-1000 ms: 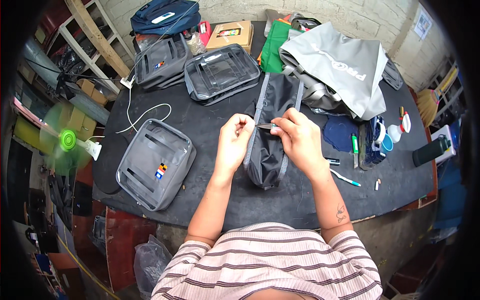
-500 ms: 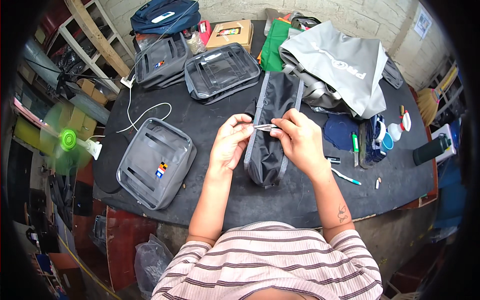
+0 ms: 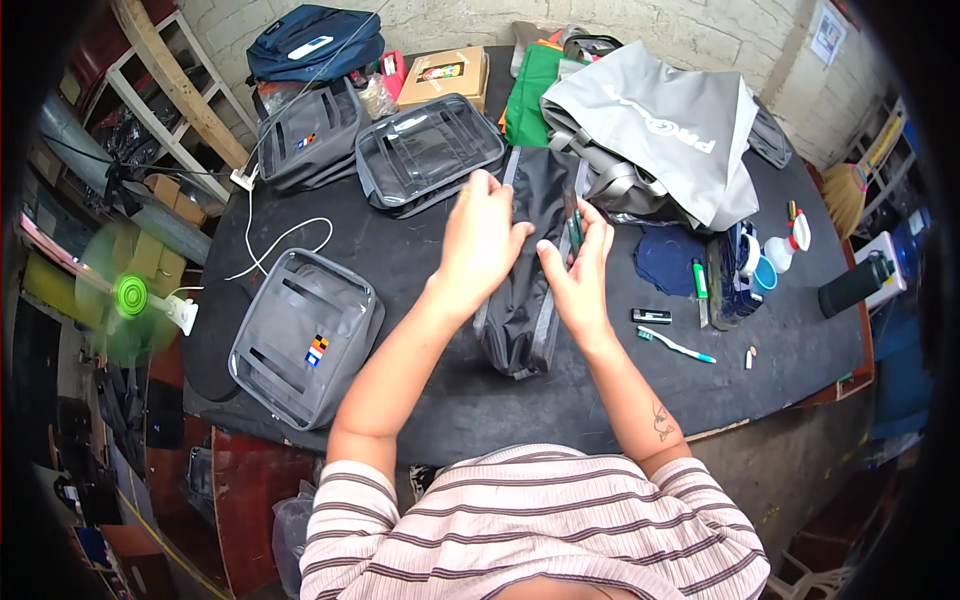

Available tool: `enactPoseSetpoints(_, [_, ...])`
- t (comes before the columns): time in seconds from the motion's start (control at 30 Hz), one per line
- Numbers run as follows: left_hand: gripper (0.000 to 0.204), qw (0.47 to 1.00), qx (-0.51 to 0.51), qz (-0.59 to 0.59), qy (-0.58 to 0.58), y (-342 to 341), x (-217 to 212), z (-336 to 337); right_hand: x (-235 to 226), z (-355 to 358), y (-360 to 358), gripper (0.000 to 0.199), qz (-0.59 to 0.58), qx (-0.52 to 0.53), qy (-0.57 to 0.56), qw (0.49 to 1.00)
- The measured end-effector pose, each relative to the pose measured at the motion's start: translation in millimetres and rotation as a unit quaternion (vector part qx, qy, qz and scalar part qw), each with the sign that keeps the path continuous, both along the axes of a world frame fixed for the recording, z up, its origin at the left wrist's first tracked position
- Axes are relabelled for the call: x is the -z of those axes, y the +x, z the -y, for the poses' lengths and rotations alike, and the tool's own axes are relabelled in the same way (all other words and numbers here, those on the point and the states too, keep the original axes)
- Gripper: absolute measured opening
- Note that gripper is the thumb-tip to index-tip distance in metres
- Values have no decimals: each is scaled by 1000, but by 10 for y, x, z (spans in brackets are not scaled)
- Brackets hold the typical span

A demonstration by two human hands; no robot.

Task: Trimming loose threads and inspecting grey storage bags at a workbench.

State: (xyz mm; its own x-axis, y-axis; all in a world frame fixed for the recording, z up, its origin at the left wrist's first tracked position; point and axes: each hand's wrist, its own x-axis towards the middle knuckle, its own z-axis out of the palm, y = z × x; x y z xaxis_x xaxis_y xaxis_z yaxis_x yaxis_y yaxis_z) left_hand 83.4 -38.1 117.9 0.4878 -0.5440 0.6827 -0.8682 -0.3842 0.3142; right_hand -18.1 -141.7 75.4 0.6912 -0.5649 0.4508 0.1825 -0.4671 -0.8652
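Head view, looking down on a round black table (image 3: 440, 390) crowded with bags and small items. Seated at the near edge, a person in a striped shirt (image 3: 530, 530), both forearms reaching forward.

At the table's centre, a long black pouch (image 3: 525, 300) with grey edging, lying lengthwise away from the body. Left hand (image 3: 483, 240) resting flat on the pouch's left side, fingers together and extended, gripping nothing that can be made out. Right hand (image 3: 578, 275) on the pouch's right edge, thumb and fingers narrowly pinched on a slim dark green object (image 3: 573, 228) held upright; too small to identify.

Left of the pouch, a grey zip case (image 3: 300, 335) with a small coloured tag, lying flat and well apart from the hands. Beyond it, a white cable (image 3: 285, 245) curling across the table. Further back, a clear-topped grey case (image 3: 430, 150) and another grey case (image 3: 305, 135) beside it, then a blue backpack (image 3: 315, 40) and a cardboard box (image 3: 445, 78).

Behind the right hand, a large grey bag (image 3: 660, 125) touching the pouch's far end, with green fabric (image 3: 530, 90) next to it. Right of the pouch, a toothbrush (image 3: 678, 345), a small black lighter-like item (image 3: 651, 316), a dark blue cloth (image 3: 668, 262) and a black bottle (image 3: 852, 287) near the rim.

Off the table at left, a green fan (image 3: 130, 297), blurred in motion.
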Motion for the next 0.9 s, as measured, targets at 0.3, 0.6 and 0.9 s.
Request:
enactPoseSetpoints(0.3, [17,982,-22,-169,-77,223,295,164,-256,231,-57,61,-8,32,-105,994])
enactPoseSetpoints(0.6, [20,780,131,-551,-265,79,524,7,-388,331,128,25,-46,45,-289,955])
enactPoseSetpoints(0.9, [17,857,84,-440,-254,29,541,57,-402,328,178,22,-74,48,-314,945])
